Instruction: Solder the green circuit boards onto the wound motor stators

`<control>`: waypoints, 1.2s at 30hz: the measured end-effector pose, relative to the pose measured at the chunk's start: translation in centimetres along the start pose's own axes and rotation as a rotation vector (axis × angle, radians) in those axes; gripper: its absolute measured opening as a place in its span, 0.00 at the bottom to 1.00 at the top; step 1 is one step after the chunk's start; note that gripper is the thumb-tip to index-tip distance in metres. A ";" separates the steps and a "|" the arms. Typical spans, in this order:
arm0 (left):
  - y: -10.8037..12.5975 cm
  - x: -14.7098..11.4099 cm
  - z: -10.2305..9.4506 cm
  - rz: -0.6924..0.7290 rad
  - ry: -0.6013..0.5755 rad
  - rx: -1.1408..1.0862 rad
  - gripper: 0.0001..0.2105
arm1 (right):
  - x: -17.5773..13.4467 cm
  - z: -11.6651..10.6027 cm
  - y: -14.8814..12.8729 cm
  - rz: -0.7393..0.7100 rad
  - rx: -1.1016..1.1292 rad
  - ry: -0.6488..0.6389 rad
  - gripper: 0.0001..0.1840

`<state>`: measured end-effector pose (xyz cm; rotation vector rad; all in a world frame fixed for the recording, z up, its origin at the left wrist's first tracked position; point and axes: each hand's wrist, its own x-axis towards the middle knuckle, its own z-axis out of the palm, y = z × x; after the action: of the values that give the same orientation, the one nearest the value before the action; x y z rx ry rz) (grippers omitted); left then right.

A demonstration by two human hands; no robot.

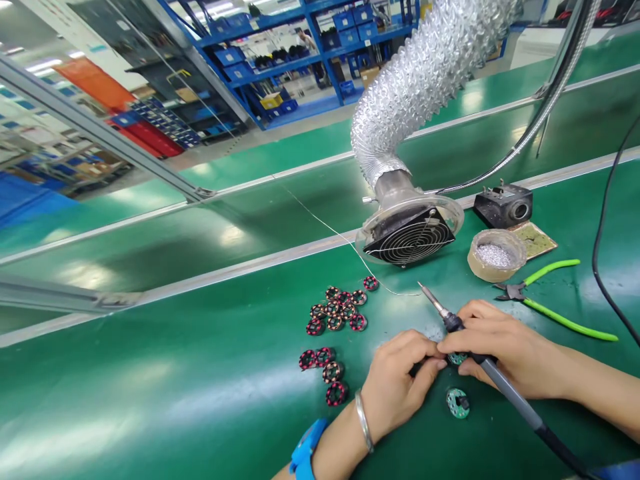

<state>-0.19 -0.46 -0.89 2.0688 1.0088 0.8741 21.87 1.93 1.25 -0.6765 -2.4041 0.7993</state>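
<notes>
My right hand (510, 343) holds a soldering iron (517, 398), its tip pointing up and left beyond the fingers. Those same fingers also rest around a small round green circuit board (457, 359), mostly covered by the hand. From the other side, my left hand (397, 377) meets it with thumb and forefinger pinched at the board's edge; exactly what sits in the pinch is partly hidden. Just below, a second round circuit board (458, 403) with a black part on it lies on the green mat. Thin solder wire (357, 253) hangs down, its end near the iron's tip.
Several small wound motor stators (336, 393) with red or copper coils lie left of my hands. A fume extractor (415, 240) on a foil duct hangs ahead. To the right are green-handled cutters (565, 317), a tub of metal shavings (493, 263), a sponge (534, 240) and an iron stand (505, 205).
</notes>
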 end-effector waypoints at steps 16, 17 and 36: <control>1.4 1.4 0.5 -0.409 -0.064 -0.236 0.04 | -0.4 0.3 0.0 -0.136 -0.034 0.180 0.19; 1.4 1.4 0.5 -0.416 -0.062 -0.245 0.04 | -0.5 0.4 -0.1 -0.148 -0.053 0.185 0.19; 1.0 1.0 -0.6 -0.275 -0.130 -0.084 0.05 | -1.7 -0.1 -1.9 -0.019 -0.042 0.360 0.27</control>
<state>0.26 0.03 0.50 1.8371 1.1324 0.6223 22.66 -0.39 1.96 -0.7428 -2.1016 0.5653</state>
